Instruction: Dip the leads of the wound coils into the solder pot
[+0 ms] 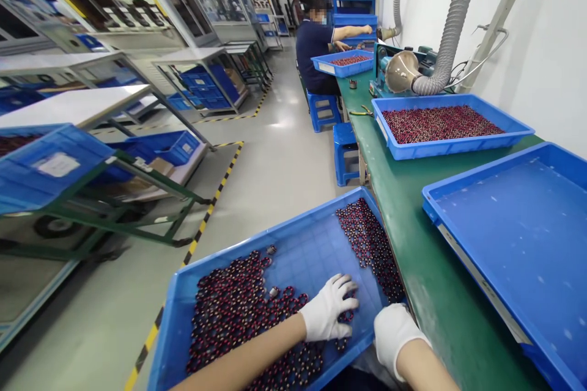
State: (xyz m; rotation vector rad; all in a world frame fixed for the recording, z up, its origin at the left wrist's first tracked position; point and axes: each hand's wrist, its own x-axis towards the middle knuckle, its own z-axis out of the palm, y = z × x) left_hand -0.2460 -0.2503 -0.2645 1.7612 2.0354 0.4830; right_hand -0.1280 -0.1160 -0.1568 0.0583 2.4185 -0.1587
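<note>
A blue tray point(279, 226) tilts across the table's edge in front of me. Small dark red ring-shaped parts with coppery spots point(229, 305) lie packed on its left side. More of these parts point(369, 244) fill a strip along its right side, with bare tray floor between. My left hand point(329, 308), in a white glove, reaches over the tray with its fingers spread and touches a few parts beneath them. My right hand point(397, 336), also gloved, is closed at the tray's near right corner, gripping the rim; its fingertips are hidden.
On the green table point(394, 189) stand a second blue tray point(550, 226) and a tray full of parts point(454, 146). Behind are pliers point(361, 111) and a machine with a grey hose point(452, 30). A co-worker point(314, 52) sits farther along. A cart point(151, 177) stands left.
</note>
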